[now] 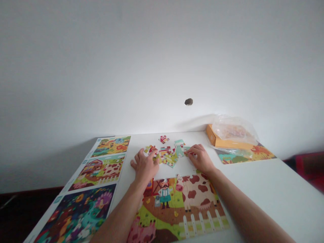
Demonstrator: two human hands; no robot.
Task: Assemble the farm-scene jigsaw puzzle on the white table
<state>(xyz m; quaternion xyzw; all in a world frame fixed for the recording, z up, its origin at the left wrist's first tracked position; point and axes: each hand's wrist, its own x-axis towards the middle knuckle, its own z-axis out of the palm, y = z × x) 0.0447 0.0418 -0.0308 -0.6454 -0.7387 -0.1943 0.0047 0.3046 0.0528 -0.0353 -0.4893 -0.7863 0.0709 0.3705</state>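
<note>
A partly assembled farm jigsaw puzzle (177, 209) lies on the white table (268, 182), showing a cow, a farmer, a pig and a white fence. Beyond it is a loose pile of jigsaw pieces (167, 155), and a single red piece (164, 138) lies farther back. My left hand (144, 166) rests with spread fingers on the left of the pile, its fingertips on the pieces. My right hand (199, 158) is on the pile's right side, its fingertips pinching a small red-and-white piece (189, 153).
Several printed picture cards (98, 175) line the table's left side. An orange box (222, 140) with a clear plastic bag (234, 130) sits at the back right, above a colourful picture sheet (246, 155). A white wall with a small hole (188, 102) stands behind.
</note>
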